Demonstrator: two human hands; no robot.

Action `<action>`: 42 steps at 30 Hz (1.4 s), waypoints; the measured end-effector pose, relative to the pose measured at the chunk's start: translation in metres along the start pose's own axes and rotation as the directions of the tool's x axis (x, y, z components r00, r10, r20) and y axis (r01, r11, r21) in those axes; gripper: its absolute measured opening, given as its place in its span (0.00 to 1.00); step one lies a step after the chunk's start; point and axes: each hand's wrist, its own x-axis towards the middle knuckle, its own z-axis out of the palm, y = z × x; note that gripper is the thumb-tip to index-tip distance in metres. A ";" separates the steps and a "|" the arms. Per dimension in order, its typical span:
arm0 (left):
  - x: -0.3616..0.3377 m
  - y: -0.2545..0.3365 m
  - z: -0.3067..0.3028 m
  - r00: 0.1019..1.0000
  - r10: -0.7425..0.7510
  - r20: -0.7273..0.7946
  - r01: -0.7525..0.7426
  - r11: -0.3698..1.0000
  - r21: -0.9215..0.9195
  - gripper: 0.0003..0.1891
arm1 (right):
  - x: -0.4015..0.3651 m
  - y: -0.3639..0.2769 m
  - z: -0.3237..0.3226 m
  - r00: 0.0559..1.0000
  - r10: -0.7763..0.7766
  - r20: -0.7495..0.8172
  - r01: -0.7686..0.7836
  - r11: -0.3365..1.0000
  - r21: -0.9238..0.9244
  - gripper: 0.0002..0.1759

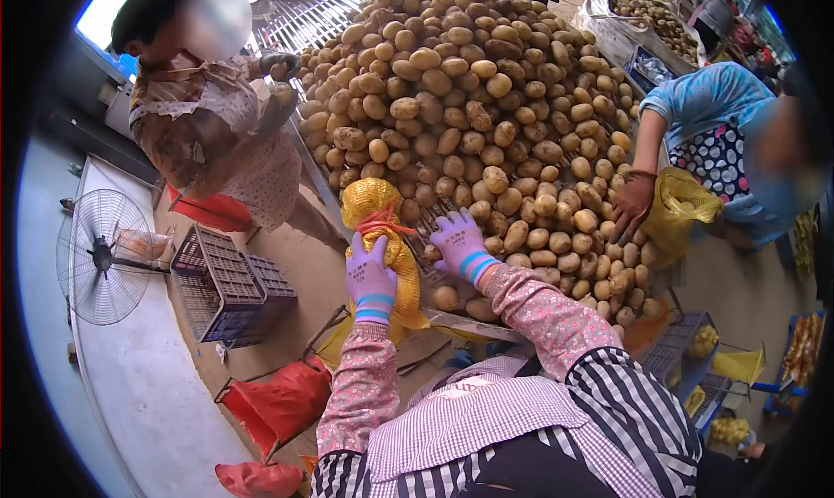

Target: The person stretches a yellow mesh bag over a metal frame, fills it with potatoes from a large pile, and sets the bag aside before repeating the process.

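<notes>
Potato heap [469, 107] fills the middle of the view, piled high on a long table [473, 326]. It takes up all the room ahead of both hands.

Around it:
- A co-worker at the far left edge of the table, gloved hand [280, 64] raised at the heap's side.
- A second co-worker on the right, brown glove [632, 204] laid on the potatoes, yellow sack [686, 204] just beside it.
- On the floor to the left, a standing fan [102, 257], grey plastic crates [224, 290] and red bags [280, 401].

Yellow mesh bag [373, 204] stands at the near left corner of the heap, against the table edge. It is bulging, with a red tie [382, 227] around its neck.

Left hand [371, 279], in a purple glove, is wrapped round the bag just under the tie, with the fingers closed firmly on the mesh.

Right hand [460, 248], in the same kind of glove, lies palm down on potatoes at the heap's near edge, just right of the bag. Its fingers are spread apart, touching but gripping nothing.
</notes>
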 end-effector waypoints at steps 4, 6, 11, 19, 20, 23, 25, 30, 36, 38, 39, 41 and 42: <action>0.044 0.016 0.006 0.995 -0.056 0.078 0.053 0.998 0.032 0.30 | -0.007 0.016 -0.004 0.997 0.029 -0.076 -0.024 0.998 0.065 0.28; 0.065 0.020 0.012 0.991 -0.079 0.109 0.073 0.996 0.054 0.27 | -0.012 0.022 -0.008 0.984 0.023 -0.177 -0.014 0.998 0.053 0.24; 0.089 0.000 0.015 0.997 -0.061 0.053 0.064 0.996 -0.056 0.23 | -0.015 0.025 -0.011 0.946 0.084 -0.312 -0.038 0.988 0.153 0.23; 0.065 -0.021 0.019 0.999 -0.003 0.051 0.017 0.965 -0.260 0.23 | 0.003 0.045 -0.029 0.852 0.391 -0.347 -0.064 0.737 0.673 0.24; 0.064 -0.022 0.016 0.999 -0.009 0.044 0.020 0.965 -0.263 0.23 | 0.011 0.049 -0.035 0.840 0.460 -0.288 -0.057 0.603 0.796 0.24; 0.061 -0.017 0.015 0.997 -0.017 0.069 0.036 0.958 -0.284 0.23 | 0.043 0.044 -0.050 0.894 0.290 -0.341 -0.037 0.807 0.590 0.22; 0.059 -0.012 0.016 0.998 -0.042 0.044 0.051 0.968 -0.244 0.23 | 0.073 0.032 -0.057 0.959 0.178 -0.223 -0.092 0.934 0.346 0.18; 0.058 -0.014 0.019 0.999 -0.032 0.031 0.039 0.971 -0.234 0.23 | 0.119 0.005 -0.026 0.999 -0.015 -0.049 0.011 0.997 -0.074 0.18; 0.057 -0.018 0.019 0.999 -0.041 0.028 0.048 0.955 -0.292 0.23 | 0.121 0.001 -0.020 0.999 -0.034 0.033 0.037 0.993 -0.111 0.20; 0.056 -0.016 0.015 0.999 -0.042 0.035 0.051 0.937 -0.346 0.23 | 0.123 -0.004 -0.015 0.996 -0.005 0.088 0.025 0.973 -0.230 0.19; 0.057 -0.018 0.018 0.999 -0.026 0.039 0.038 0.937 -0.347 0.23 | 0.126 -0.005 -0.010 0.996 -0.006 0.093 0.030 0.966 -0.258 0.19; 0.058 -0.021 0.024 0.998 -0.055 -0.008 0.049 0.938 -0.342 0.22 | 0.130 -0.006 -0.009 0.993 0.011 0.115 0.022 0.960 -0.280 0.18; 0.058 -0.021 0.025 0.999 -0.036 -0.005 0.032 0.937 -0.348 0.22 | 0.129 -0.006 -0.016 0.987 0.019 0.162 0.032 0.952 -0.305 0.17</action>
